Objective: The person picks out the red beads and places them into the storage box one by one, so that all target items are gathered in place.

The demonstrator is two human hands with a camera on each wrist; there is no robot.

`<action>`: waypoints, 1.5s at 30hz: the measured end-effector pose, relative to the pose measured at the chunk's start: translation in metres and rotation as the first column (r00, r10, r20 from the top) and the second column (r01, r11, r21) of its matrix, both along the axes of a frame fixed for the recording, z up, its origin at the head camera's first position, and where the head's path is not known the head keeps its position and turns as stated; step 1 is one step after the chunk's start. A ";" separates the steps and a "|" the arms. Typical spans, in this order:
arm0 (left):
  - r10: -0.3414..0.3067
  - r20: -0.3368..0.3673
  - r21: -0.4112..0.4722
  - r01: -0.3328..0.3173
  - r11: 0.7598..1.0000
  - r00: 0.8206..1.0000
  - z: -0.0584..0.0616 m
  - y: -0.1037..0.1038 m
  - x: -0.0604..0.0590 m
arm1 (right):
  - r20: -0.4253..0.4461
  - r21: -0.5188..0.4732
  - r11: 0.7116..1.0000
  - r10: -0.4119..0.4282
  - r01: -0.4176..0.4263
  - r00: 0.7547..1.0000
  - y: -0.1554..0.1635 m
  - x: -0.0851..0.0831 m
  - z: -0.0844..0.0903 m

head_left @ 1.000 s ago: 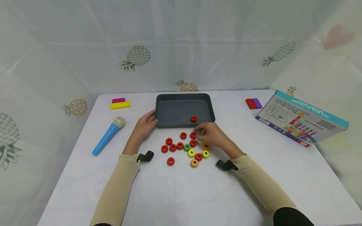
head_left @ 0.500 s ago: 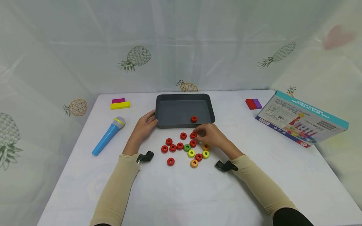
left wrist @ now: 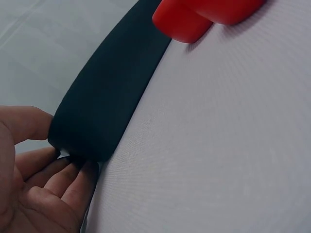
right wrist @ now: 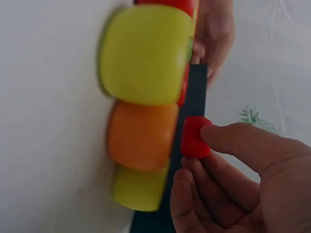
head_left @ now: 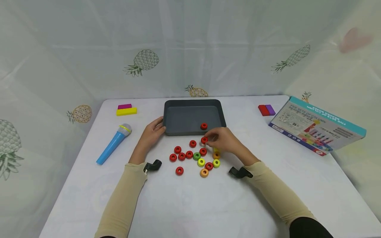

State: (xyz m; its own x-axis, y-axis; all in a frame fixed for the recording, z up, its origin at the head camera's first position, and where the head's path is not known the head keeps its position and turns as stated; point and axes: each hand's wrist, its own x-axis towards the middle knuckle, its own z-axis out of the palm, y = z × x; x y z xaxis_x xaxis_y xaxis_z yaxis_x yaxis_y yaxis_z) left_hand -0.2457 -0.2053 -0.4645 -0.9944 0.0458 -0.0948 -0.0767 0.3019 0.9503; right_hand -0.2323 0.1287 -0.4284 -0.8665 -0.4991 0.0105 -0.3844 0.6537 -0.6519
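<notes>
Right hand [head_left: 222, 141] just in front of the dark tray [head_left: 182, 117], thumb and fingertips pinching 1 red ring [head_left: 204, 140], lifted slightly off the white surface [head_left: 268, 172]. In the right wrist view, same red ring [right wrist: 194, 137] clamped between thumb and fingers [right wrist: 233, 141], dark tray edge right behind it.

Left hand [head_left: 152, 131] at the tray's near left corner, thumb on the rim and fingers curled against the outer wall, gripping it. In the left wrist view, fingers [left wrist: 53, 179] tucked under the tray corner [left wrist: 102, 111], thumb above it.

1 more red ring [head_left: 203, 126] inside the tray, near its front wall toward the right.

Loose rings on the surface just in front of the tray, close together, some touching: 1 red [head_left: 192, 143] left of the held ring, 1 red [head_left: 203, 151] below it, a row of 4 red further left [head_left: 181, 155], 1 red alone nearer the body [head_left: 179, 170], 1 green [head_left: 196, 155], 2 yellow-green [head_left: 201, 162], 1 orange [head_left: 203, 172] at the front, another orange [head_left: 216, 154] partly hidden by the right hand.

Blue toy microphone [head_left: 113, 143] well left of the left hand. Yellow and magenta blocks [head_left: 126, 109] at the far left. Red and purple blocks [head_left: 266, 109] at the far right, beside a printed box [head_left: 317, 124].
</notes>
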 end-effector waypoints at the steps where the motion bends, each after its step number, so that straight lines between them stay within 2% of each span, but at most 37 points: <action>1: -0.003 -0.003 -0.002 0.003 1.000 1.000 0.000 0.000 0.000 | -0.005 -0.009 1.000 -0.006 0.006 1.000 0.001 -0.002 0.003; 8: 0.008 -0.001 -0.037 -0.008 0.999 1.000 0.000 -0.002 -0.001 | -0.047 -0.065 0.998 -0.003 0.000 0.999 0.002 -0.021 0.015; 12: 0.001 0.011 -0.029 -0.001 1.000 1.000 0.000 -0.002 0.000 | -0.047 -0.071 0.997 -0.036 0.033 0.998 0.003 -0.037 0.019; 20: 0.007 0.019 -0.013 -0.007 1.000 1.000 -0.002 -0.002 0.002 | -0.038 -0.077 0.993 -0.097 0.094 0.995 -0.002 -0.072 0.018; 25: 0.005 0.010 -0.006 -0.005 1.000 1.000 -0.003 -0.003 0.001 | -0.011 -0.054 0.988 -0.147 0.146 0.989 -0.007 -0.086 0.014; 35: 0.006 0.004 -0.004 -0.006 1.000 1.000 -0.003 0.000 -0.002 | 0.026 -0.019 0.975 -0.220 0.221 0.975 -0.012 -0.098 0.001; 45: -0.023 0.000 0.002 0.023 1.000 1.000 -0.003 -0.003 0.001 | 0.014 0.044 0.984 -0.175 0.174 0.985 -0.014 -0.098 -0.001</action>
